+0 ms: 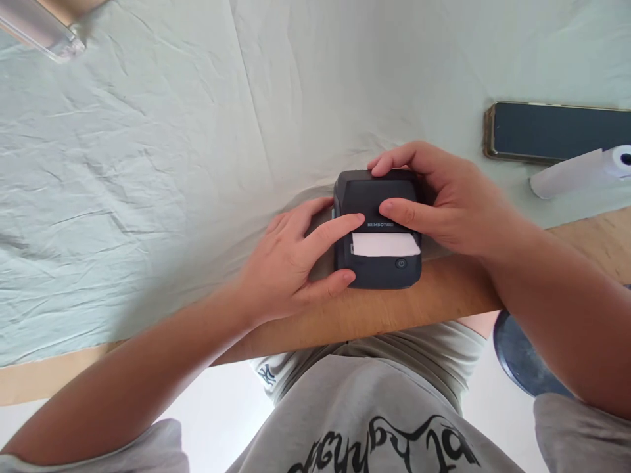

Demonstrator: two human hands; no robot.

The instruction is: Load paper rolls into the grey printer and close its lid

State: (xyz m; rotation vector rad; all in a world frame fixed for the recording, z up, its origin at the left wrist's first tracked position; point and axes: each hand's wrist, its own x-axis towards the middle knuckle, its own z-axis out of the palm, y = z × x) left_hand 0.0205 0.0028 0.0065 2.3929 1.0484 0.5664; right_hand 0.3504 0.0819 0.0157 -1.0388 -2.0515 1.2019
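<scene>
A small black label printer (365,194) lies near the table's front edge, its lid closed and a power button at its lower right. A strip of white paper (386,244) sticks out of its slot. My left hand (300,256) grips the printer's left side, with one finger on the lid and the thumb at the lower left corner. From the right, my right hand (444,197) holds the printer, its thumb on the lid and its fingers over the far edge.
A dark phone (557,131) lies at the right, with a white paper roll (572,174) just in front of it. A clear plastic object (44,33) is at the far left corner. Wrinkled pale cloth (148,144) covers the table behind the wooden edge (305,328).
</scene>
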